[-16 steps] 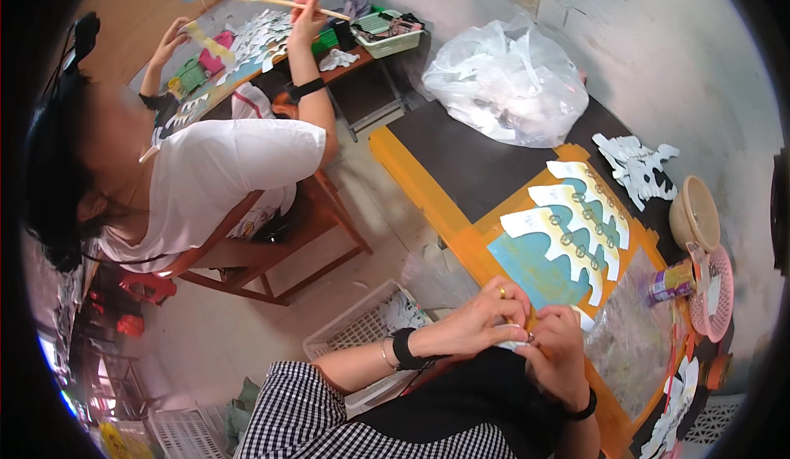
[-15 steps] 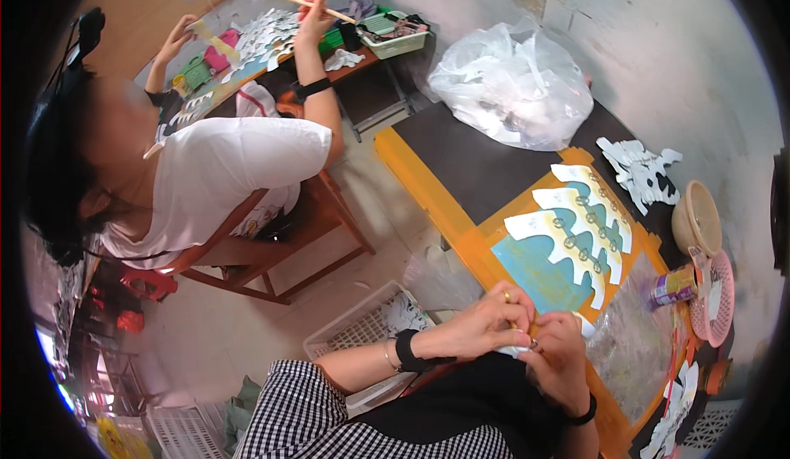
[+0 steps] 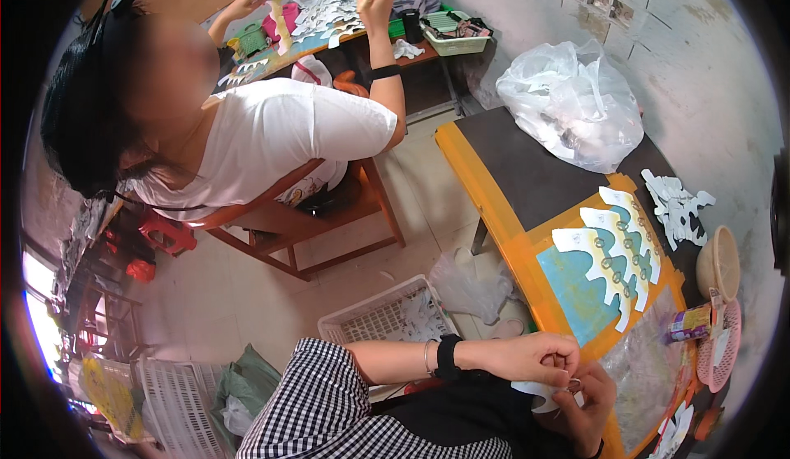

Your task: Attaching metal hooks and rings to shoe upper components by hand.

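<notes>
"Turned leftward since the earlier frame, judging by the orange-taped table, now farther right in view. Also lower in view: left hand and right hand, close together by the dark apron."

"And the white scalloped piece?"

"Between both hands, over the lap, partly covered by fingers."

"State of those fingers?"

"On the right, closed to a pinch, thumb across the white surface. On the left, curled, tips almost meeting the right hand's; too hidden to tell how far apart or whether gripping anything."

"Any trouble likely from here?"

"Creasing, possibly, from 2 hands working so tightly on so thin-looking a piece. Perhaps tearing at a narrow point, if pulled in opposite directions. Perhaps a slip, too, from holding in mid-air without backing: down to the lap, or past it toward the floor."

"Any small part in the fingertips?"

"Too covered to tell. Easily dropped, if present."

"And on the table?"

"Over a blue mat, 3 similar white strips, lying close together. Perhaps easily dragged out of line by a stray wrist. Farther right, near the pink basket, a purple-and-yellow tin, possibly tipped if bumped."

"And from fingertip pressure?"

"If too light, a dropped piece, probably; if too heavy, a bent one."
</notes>
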{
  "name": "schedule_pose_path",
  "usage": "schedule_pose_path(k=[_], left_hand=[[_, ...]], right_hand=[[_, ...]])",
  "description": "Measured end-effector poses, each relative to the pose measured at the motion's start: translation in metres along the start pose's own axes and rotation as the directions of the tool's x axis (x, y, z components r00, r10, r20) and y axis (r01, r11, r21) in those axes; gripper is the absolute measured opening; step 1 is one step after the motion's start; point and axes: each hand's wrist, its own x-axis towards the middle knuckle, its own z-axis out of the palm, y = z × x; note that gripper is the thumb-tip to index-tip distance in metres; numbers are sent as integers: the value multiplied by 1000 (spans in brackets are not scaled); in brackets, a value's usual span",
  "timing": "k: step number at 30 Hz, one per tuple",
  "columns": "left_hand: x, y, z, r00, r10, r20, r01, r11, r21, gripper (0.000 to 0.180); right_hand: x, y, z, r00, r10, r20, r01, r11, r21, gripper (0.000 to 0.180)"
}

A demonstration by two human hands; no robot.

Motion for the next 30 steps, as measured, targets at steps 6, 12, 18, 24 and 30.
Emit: schedule_pose_path(k=[6, 12, 18, 24, 30], left_hand=[[4, 4, 8, 997, -78, -2, 78, 996, -44, 16], [12, -8, 20, 999, 45, -29, -50, 981, -187, 21], [11, -1, 15, 997, 32, -76, -37, 997, -64, 31], [32, -15, -10, 962, 181, -205, -188, 982, -13, 32], [57, -5, -31, 903, 341, -262, -93, 749, 656, 32]], right_hand=[[-6, -16, -15, 993, -78, 84, 88, 988, -125, 23], [-6, -28, -21, 995, -6, 104, 0, 998, 57, 9], [-4, -8, -24, 998, -57, 34, 54, 995, 79, 11], [-11, 30, -38, 976, 106, -189, -82, 988, 131, 23], [4, 45, -47, 957, 149, -247, -75, 955, 287, 27]])
